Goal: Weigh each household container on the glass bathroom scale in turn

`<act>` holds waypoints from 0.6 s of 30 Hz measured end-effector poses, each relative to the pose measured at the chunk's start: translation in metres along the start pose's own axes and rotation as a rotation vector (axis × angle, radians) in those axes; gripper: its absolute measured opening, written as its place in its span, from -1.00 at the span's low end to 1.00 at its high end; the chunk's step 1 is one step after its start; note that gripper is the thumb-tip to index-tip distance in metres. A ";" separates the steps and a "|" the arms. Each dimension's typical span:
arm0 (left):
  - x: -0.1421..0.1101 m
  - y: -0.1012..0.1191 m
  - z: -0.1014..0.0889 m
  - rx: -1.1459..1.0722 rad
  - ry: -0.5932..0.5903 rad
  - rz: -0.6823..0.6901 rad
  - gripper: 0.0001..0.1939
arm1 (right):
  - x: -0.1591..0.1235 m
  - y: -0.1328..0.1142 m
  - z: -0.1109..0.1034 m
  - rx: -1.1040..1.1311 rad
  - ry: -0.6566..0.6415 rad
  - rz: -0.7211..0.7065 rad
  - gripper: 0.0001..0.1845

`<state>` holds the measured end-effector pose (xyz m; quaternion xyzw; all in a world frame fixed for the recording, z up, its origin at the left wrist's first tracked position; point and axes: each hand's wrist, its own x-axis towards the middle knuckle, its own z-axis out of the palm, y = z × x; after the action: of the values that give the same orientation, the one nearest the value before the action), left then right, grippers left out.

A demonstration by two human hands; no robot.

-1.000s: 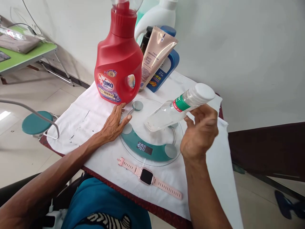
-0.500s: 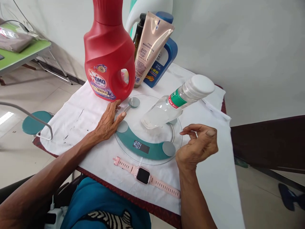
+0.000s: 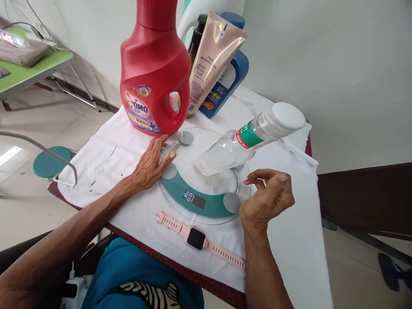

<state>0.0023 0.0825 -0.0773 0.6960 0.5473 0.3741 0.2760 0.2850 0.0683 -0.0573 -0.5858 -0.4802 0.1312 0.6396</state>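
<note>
Bottle (image 3: 247,138) stands on the glass scale (image 3: 209,185), partly hiding a far pad (image 3: 238,166). Your right hand (image 3: 269,195) is beside it, loosely half-curled and empty; your left hand (image 3: 150,166) lies spread at the scale's edge. The red jug (image 3: 155,73) is cut off above.

- You had one left hand (image 3: 149,165) at centre left and one right hand (image 3: 268,195) at centre right: two in all.
- You had one glass scale (image 3: 209,208) mid-frame, with four grey discs (image 3: 186,138), one partly hidden.
- You had one clear bottle (image 3: 222,150) right of centre.
- You had one pink watch (image 3: 196,238) at lower centre.
- At upper centre you had one red jug (image 3: 154,64), one tube (image 3: 217,56), one blue jug (image 3: 215,99), one dark bottle (image 3: 197,36) and one cut-off white jug (image 3: 220,5).
- You had one stool (image 3: 48,165) at far left.
</note>
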 end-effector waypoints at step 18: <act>-0.003 -0.001 0.003 -0.013 0.006 0.011 -0.29 | 0.038 -0.041 0.015 0.125 -0.287 -0.113 -0.35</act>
<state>0.0039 0.0796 -0.0803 0.6959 0.5419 0.3811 0.2771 0.2767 0.0935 -0.0066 -0.4921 -0.5898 0.2071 0.6059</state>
